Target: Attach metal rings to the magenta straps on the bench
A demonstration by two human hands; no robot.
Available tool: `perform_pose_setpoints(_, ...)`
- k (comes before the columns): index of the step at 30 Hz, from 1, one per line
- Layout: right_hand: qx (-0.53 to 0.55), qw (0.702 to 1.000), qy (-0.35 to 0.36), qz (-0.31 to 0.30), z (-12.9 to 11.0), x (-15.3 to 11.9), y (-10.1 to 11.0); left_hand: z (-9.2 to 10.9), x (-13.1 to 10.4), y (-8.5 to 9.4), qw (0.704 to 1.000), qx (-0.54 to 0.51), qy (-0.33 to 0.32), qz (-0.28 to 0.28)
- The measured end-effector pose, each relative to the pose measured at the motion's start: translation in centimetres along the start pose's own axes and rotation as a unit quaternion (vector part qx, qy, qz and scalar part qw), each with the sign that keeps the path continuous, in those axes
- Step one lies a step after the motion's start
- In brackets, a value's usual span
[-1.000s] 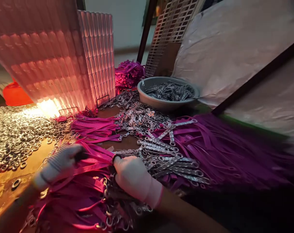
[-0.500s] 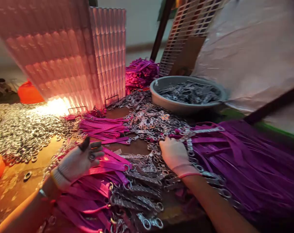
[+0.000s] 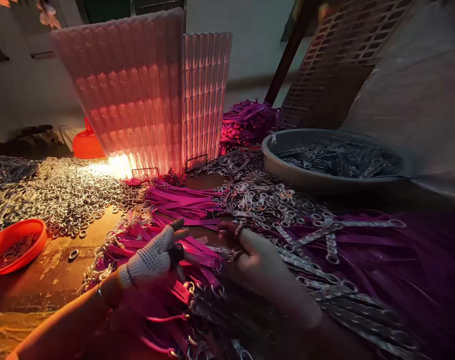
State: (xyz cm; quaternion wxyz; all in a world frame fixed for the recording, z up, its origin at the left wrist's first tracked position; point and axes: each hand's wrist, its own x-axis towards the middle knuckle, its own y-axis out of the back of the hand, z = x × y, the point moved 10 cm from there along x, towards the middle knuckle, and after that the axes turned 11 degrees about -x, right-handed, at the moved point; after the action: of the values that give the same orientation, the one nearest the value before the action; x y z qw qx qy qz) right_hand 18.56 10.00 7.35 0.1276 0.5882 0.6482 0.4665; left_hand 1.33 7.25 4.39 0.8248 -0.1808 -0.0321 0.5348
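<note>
Red bowl [image 3: 39, 240], left: rings inside. Grey basin [image 3: 306, 172], upper right: metal links. Hands [image 3: 152, 260] apart, grips unclear.

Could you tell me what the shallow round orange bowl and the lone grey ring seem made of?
The shallow round orange bowl looks like smooth plastic: even colour, thin rim. The lone grey ring seems dull metal, from its greyish glint, though plastic is possible.

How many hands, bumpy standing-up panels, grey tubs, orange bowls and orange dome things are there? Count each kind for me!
Hands, left hand and right hand: 2
Bumpy panels, big panel and small panel: 2
Grey tub: 1
Orange bowl: 1
Orange dome: 1
Total: 7
</note>
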Motion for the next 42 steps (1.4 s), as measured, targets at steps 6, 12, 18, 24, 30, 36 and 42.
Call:
perform_pose_setpoints(6, 0.105, 0.988, 0.014, -0.11, -8.0, 0.2, -4.1, 1.0, -0.5, -1.8, 0.991, 0.124, -0.034, -0.027)
perform_pose_setpoints(12, 0.083, 0.994, -0.054, -0.052, -5.9, -0.2, -3.9, 3.2, -1.8, -1.1, 0.967, 0.208, -0.142, 0.037)
perform_pose_setpoints(18, 0.114, 0.987, -0.101, 0.041, -4.4, -0.6, -1.8, 0.6, -1.1, 0.3, 0.998, 0.015, -0.028, 0.054)
perform_pose_setpoints(24, 0.033, 0.997, -0.061, 0.023, -5.4, -1.3, -2.9, -2.0, -0.2, -0.6, 0.995, -0.071, 0.049, 0.052)
perform_pose_setpoints(30, -0.239, 0.964, 0.041, -0.108, -7.1, -0.6, -4.8, 0.2, 0.4, 1.1, 0.961, 0.223, -0.113, 0.116)
perform_pose_setpoints(36, -0.224, 0.967, 0.022, -0.123, -4.7, -1.4, -3.5, -0.3, 2.8, -0.2, 0.98, 0.189, -0.022, 0.057)
perform_pose_setpoints(42, -0.119, 0.984, -0.134, 0.011, 2.2, -2.6, -0.1, -0.3, 12.4, -3.0, 0.893, 0.449, -0.035, -0.024)
